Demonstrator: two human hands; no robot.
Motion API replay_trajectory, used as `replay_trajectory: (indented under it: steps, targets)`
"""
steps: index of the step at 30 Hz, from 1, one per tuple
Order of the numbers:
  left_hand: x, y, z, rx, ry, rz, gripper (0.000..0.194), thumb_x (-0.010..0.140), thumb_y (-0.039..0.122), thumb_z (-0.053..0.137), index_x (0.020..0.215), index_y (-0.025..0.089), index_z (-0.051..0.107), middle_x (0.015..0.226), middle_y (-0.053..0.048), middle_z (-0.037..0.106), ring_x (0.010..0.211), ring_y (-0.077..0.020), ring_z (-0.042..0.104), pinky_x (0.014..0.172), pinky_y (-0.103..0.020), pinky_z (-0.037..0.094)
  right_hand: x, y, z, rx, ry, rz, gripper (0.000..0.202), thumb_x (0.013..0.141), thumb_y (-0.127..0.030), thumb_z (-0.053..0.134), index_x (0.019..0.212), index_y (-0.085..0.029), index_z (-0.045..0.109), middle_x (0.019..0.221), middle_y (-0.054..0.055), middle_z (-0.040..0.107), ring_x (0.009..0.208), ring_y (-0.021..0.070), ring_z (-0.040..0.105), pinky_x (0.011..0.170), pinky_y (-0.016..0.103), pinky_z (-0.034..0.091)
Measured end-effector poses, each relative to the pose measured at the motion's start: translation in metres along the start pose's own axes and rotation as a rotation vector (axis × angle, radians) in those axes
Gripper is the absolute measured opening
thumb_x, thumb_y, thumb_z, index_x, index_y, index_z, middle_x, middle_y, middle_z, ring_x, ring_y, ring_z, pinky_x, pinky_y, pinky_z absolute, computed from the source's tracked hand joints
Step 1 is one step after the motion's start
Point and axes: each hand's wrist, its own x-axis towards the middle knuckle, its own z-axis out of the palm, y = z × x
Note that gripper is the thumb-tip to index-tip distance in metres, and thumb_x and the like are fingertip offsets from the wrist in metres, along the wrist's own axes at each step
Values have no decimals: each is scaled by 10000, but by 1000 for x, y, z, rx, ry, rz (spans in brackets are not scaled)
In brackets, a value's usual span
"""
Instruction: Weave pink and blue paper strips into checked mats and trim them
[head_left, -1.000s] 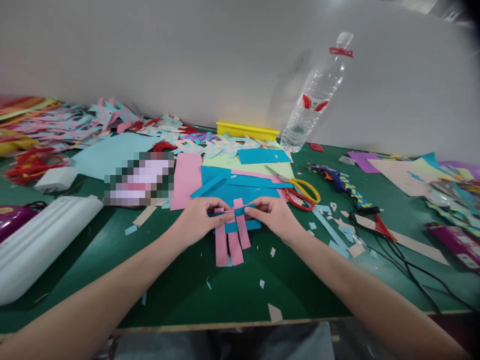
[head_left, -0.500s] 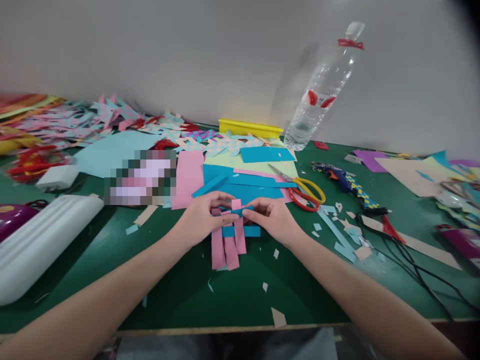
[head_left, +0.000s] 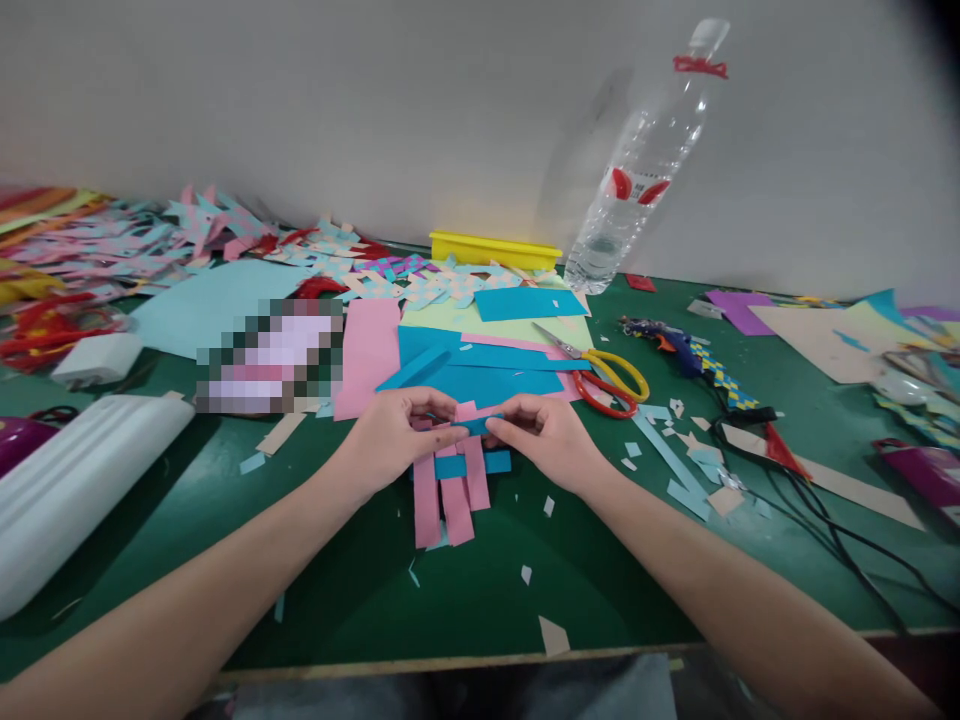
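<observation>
Pink paper strips (head_left: 454,497) hang toward me, crossed by a lower blue strip (head_left: 498,461) in a small weave over the green table. My left hand (head_left: 397,436) pinches the left part of an upper blue strip (head_left: 475,426), thumb on top. At its right end, my right hand (head_left: 541,432) grips the same blue strip between thumb and fingers. Short pink ends stick up just above that strip. Part of the weave is hidden under my left fingers.
Scissors (head_left: 613,375) with yellow and red handles lie right of blue paper sheets (head_left: 495,378). A tilted bottle (head_left: 637,170) stands by the wall. A glue gun (head_left: 679,352), paper scraps and cables lie right; a white case (head_left: 90,480) and blurred-out phone (head_left: 274,355) lie left.
The view has shifted slightly. Both hands still hold the upper blue strip; the pink strips sit a little more to the left and spread slightly more.
</observation>
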Motion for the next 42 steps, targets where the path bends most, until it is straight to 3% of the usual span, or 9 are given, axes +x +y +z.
replay_trajectory:
  steps: [9,14,26,42]
  targets:
    - [-2,6,0,3,-20,-2,371,721,490,749,956,207,705,969,-54,733,853,-223,681,761,-333,567,-1,1,-2,8,-16,-17,215,821,-374,665,886,-170,677,809,46,729,771,172,715,726,299,573]
    - [-3,11,1,2,-10,-3,355,769,531,688,902,205,738,906,-55,748,827,-229,674,745,-335,564,-2,2,-1,-33,-50,-59,241,834,-395,646,917,-172,686,824,55,735,773,181,715,707,310,566]
    - [-4,14,-2,42,27,-10,338,783,522,677,880,202,730,913,-54,739,806,-215,654,736,-325,535,1,5,-8,15,-31,-8,220,818,-389,663,859,-172,654,801,50,729,786,184,724,744,326,581]
    - [-4,12,-5,-35,40,-60,337,801,521,663,916,209,721,959,-47,726,899,-214,642,816,-326,515,2,1,-14,-90,9,29,179,844,-355,630,852,-176,622,838,63,737,810,189,713,717,313,558]
